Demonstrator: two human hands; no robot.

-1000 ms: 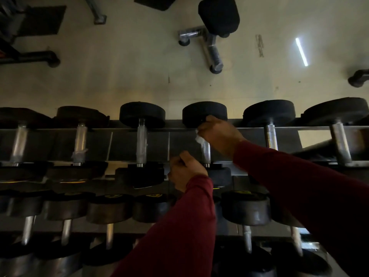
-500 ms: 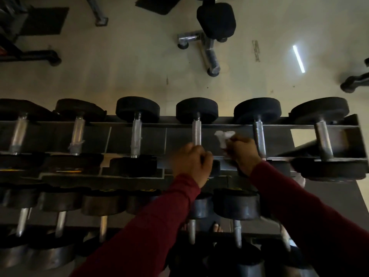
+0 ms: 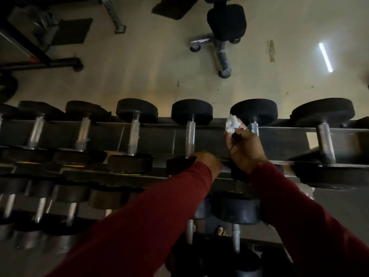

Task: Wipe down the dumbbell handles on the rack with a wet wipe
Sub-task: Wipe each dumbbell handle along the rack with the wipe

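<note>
- Now the right hand (image 3: 244, 148), pinching the wadded wet wipe (image 3: 232, 123), has left the fourth handle (image 3: 190, 137) for the next handle (image 3: 253, 129) beside it.
- Left hand (image 3: 207, 161) rests curled on the rack rail (image 3: 139, 134); whether it grips cannot be told.
- Judgement: the next handle is not yet wiped.

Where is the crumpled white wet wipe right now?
In the head view, right of centre: the crumpled white wet wipe is pinched in the right hand, raised over the top rack rail just left of the knurled steel dumbbell handle.
</note>
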